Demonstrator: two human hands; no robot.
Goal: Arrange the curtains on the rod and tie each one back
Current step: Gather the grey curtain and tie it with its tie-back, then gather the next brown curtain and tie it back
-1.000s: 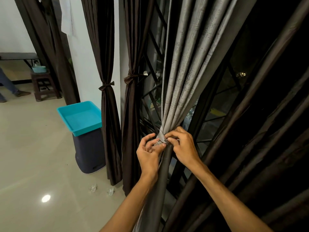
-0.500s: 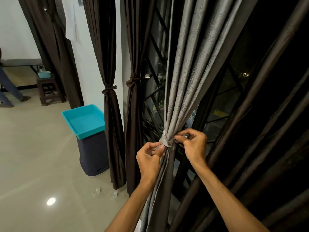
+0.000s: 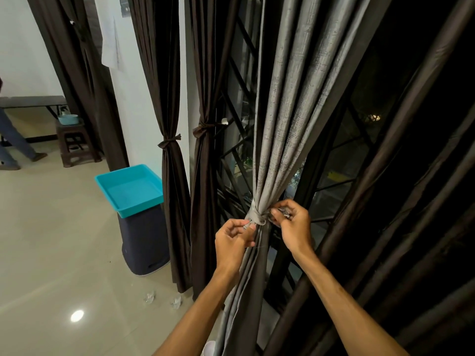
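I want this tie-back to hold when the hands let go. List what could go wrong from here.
1. The tie round the grey curtain is held only by short ends pinched in the left hand and right hand; they may slip out before it is pulled tight.
2. The right hand works close to the window grille, so an end might catch on a bar.

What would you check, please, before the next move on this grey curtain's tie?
1. Grey curtain gathered into one bundle: ok.
2. Tie wrapped round that bundle: ok.
3. Left hand pinches one end of the tie: ok.
4. Right hand pinches the other end: ok.
5. Tie pulled fully tight: cannot tell.
6. Two brown curtains alongside tied back: ok.
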